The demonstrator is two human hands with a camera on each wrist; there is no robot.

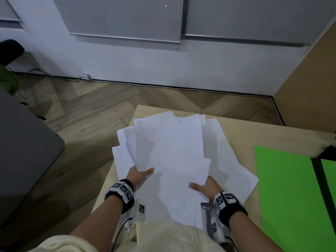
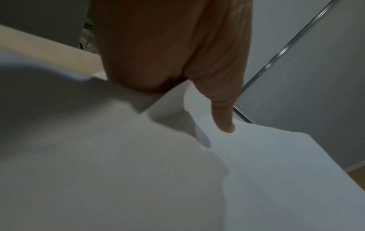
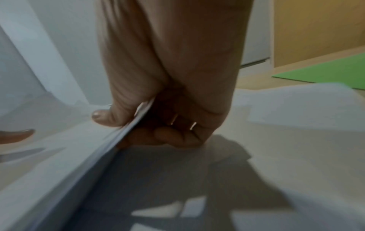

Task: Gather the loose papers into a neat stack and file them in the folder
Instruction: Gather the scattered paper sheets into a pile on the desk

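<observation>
A fanned, uneven bundle of white papers (image 1: 172,153) is lifted off the wooden table (image 1: 241,135) between my two hands. My left hand (image 1: 141,174) grips its left edge, thumb on top, the other fingers hidden beneath. My right hand (image 1: 203,186) grips the right edge the same way; in the right wrist view the thumb (image 3: 104,117) presses the paper edges (image 3: 126,129) against curled fingers below. More loose sheets (image 1: 241,179) lie flat under the bundle to the right. The green folder (image 1: 285,188) lies open on the table's right side.
The table's far edge (image 1: 145,106) and left edge drop to a herringbone wood floor (image 1: 101,106). A grey furniture piece (image 1: 23,151) stands at the left. A dark object (image 1: 327,151) overlaps the folder's top right corner.
</observation>
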